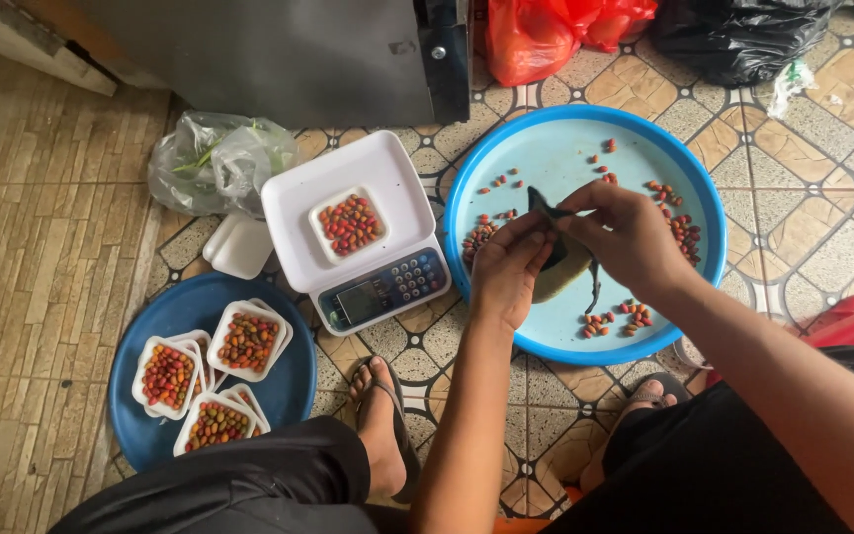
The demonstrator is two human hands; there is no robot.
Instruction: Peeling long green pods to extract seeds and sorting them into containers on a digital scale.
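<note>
Both hands, left hand (508,265) and right hand (628,235), pinch a dark pod (557,259) over the light blue tray (555,148); best keep it low so seeds land inside.

Black shorts, bare arms (dark flip-flops (387,396))

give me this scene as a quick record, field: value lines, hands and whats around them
left hand: pinches the dark pod from the left
right hand: grips the pod's upper end
pod: dark, split open, held over the light blue basin
basin: loose red seeds scattered inside
scale: white, one tray of seeds on top
dark blue basin: several filled white trays
floor: clear bag, red bags, black bag
</note>
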